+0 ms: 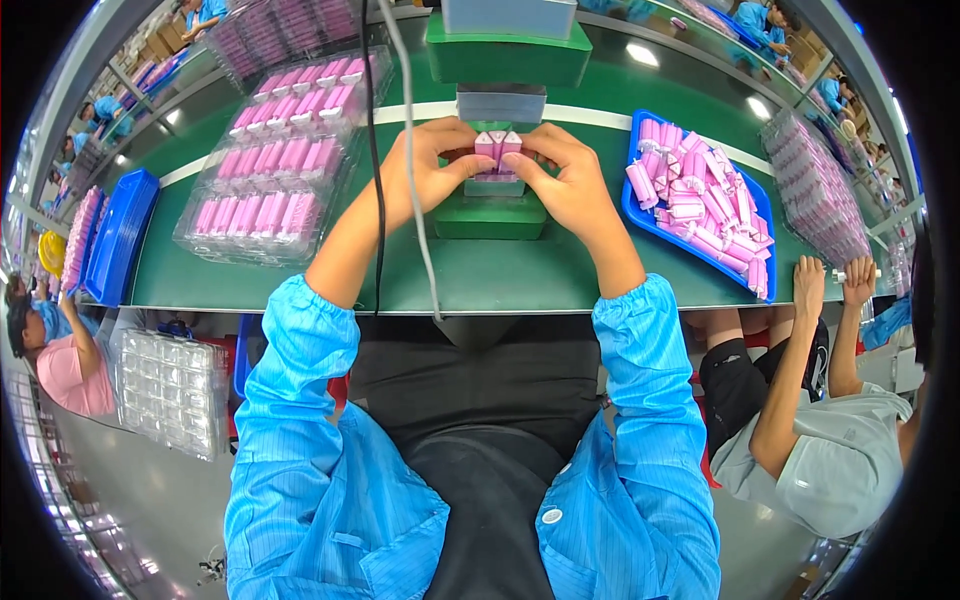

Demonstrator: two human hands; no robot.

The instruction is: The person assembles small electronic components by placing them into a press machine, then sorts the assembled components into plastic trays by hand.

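Upper centre of the frame, both hands meet over a small pink piece (498, 146) that sits on a grey block (494, 185) atop a green stand (490, 217). The left hand (428, 168) comes in from the lower left with its fingers curled and nearly closed, its fingertips (470, 152) pinching the left side of the pink piece. The right hand (565, 175) mirrors it from the lower right, fingers bent and pressed against the right side of the same piece, so the two grips touch it from both sides with almost no gap between them. Directly above the piece hangs a grey press head (501, 104) under a green machine body (507, 50), close over the fingertips and leaving little room upward.

Two thin cables (410, 170) drop from the top of the frame across the left wrist and down over the table's near edge. The green table (480, 280) has bare surface between the stand and its near edge, and a white stripe runs across it behind the hands.

Left of the hands lie clear plastic trays (275, 160) filled with rows of pink parts, just beside the left forearm. Farther left, a blue tray (120, 235) rests near the table's end. Right of the hands a blue bin (700, 200) holds a loose heap of pink parts, near the right wrist but apart from it. At the lower right another person's hand (808, 285) grips the table's edge.
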